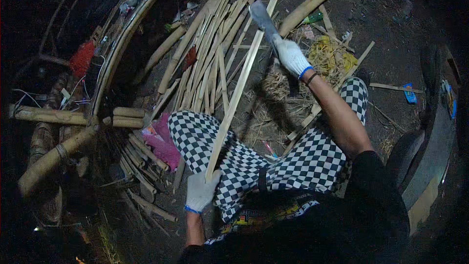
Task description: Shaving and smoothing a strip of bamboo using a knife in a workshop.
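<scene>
A long pale bamboo strip [238, 88] slants across my lap, from low on the left up to the far edge of the view. My left hand [201, 193], in a white glove with a blue cuff, is closed round its near end beside my thigh. In my gloved right hand [291, 56] is a machete [263, 18] with a broad, dull grey blade. That blade lies across the far part of the strip and appears to touch it. The machete's handle is hidden inside my fist.
Split bamboo strips [210, 63] lie heaped beyond my left knee. A thick bamboo pole [304, 13] and a green bottle [313, 17] lie farther off. Shavings [276, 85] cover the ground between my legs. At the left stands a bamboo frame [53, 115], near a pink cloth [160, 144].
</scene>
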The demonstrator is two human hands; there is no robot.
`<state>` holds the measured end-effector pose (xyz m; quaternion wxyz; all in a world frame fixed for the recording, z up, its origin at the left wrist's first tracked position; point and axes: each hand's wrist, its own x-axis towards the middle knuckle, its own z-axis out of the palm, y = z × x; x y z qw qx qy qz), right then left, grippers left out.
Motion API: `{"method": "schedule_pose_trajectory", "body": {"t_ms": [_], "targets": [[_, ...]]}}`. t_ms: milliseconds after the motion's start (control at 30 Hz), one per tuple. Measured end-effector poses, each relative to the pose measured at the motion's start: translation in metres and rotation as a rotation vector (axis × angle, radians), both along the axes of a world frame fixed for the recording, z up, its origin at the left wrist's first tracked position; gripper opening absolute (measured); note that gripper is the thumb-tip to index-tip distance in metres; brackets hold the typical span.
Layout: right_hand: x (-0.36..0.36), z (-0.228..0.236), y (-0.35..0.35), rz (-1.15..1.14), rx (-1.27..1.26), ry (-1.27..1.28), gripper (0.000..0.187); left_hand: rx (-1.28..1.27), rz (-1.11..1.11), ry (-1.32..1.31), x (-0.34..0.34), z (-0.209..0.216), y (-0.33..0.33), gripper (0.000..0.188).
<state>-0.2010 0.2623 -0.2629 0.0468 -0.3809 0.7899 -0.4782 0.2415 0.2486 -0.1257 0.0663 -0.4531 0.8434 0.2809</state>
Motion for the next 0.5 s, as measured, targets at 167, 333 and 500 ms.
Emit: {"method": "schedule_pose_trajectory", "body": {"t_ms": [167,333,500], "targets": [[0.008,0.056,0.012,-0.094,-0.004,-0.846,0.066,-0.016,-0.042,0.05,0.018,-0.004,-0.002,0.043],[0.007,0.008,-0.008,0.069,-0.037,0.286,0.063,-0.033,0.024,-0.012,0.006,0.012,-0.004,0.042],[0.016,0.038,0.005,0.013,0.072,-0.216,0.053,-0.015,0.026,-0.054,0.001,0.011,0.002,0.044]]}}
